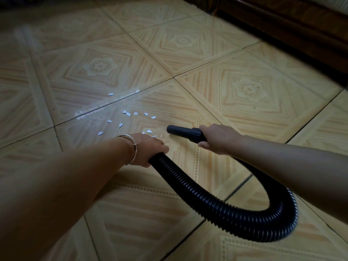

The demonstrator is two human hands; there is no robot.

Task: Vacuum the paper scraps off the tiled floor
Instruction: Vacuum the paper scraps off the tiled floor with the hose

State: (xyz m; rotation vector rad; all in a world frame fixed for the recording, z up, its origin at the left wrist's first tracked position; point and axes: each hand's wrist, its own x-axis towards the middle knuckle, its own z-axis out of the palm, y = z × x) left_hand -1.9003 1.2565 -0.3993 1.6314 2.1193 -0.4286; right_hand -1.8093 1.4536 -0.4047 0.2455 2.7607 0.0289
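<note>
A floor of patterned yellow tiles is bordered far right by one dark wooden furniture base. About twelve white paper scraps are scattered just left of the one black nozzle, which is gripped by the right hand. The one ribbed hose is clasped by the left hand, with one bangle worn at its wrist.
</note>
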